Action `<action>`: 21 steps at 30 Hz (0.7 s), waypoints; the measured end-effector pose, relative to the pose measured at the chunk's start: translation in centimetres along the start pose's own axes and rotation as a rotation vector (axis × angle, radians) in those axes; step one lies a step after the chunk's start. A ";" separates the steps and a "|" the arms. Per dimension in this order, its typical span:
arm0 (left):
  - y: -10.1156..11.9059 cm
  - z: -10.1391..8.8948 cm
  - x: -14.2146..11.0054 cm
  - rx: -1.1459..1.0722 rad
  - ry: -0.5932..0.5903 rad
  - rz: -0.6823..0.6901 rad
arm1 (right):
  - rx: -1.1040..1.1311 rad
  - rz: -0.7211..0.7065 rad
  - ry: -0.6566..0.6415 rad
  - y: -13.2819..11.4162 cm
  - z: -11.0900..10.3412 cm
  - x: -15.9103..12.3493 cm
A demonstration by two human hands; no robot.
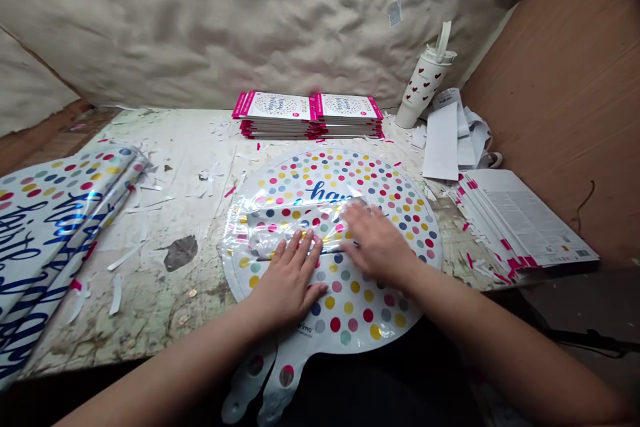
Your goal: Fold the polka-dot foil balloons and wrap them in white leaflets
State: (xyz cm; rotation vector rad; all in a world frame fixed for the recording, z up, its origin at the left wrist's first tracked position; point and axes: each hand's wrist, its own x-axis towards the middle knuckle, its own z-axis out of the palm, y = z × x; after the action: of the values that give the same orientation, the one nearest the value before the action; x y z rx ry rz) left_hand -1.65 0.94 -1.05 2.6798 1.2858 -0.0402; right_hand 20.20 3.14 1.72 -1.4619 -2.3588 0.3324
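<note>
A round, flat foil balloon [395,193] with coloured dots and blue lettering lies on the worn table [175,167], its tail hanging over the near edge. A folded strip of dotted foil [295,220] lies across its middle. My left hand [290,277] rests flat on the balloon, fingers stretched out onto the folded strip. My right hand [375,240] lies flat on the strip's right end, fingers spread and slightly blurred.
Two stacks of pink-edged packaging cards [307,115] sit at the back. A heart-print cup [423,87] stands at the back right beside white paper sheets [445,140]. Printed cards [525,220] fan out at the right. More dotted balloons [50,213] pile at the left. Paper scraps litter the table.
</note>
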 end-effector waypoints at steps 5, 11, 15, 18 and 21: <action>-0.1 -0.8 -0.2 -0.027 -0.036 0.002 | -0.299 -0.175 -0.081 0.5 1.9 -1.3; 1.1 -1.9 1.7 -0.022 -0.063 -0.129 | -0.310 -0.413 0.197 -0.9 0.3 -3.4; 1.3 -2.2 2.2 -0.052 -0.058 -0.111 | -0.107 -0.560 0.286 -1.1 -0.1 -6.3; 0.7 -2.4 1.5 -0.110 -0.099 -0.029 | 0.071 -0.198 0.262 1.9 0.4 -7.7; 0.3 -2.4 1.2 -0.115 -0.142 0.046 | 0.121 0.006 0.164 3.9 1.1 -7.2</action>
State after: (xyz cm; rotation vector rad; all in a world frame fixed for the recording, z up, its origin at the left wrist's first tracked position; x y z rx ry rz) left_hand -0.80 2.03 1.23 2.5575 1.1480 -0.1432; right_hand 25.89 -1.64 -1.96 -1.3858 -2.1670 0.3373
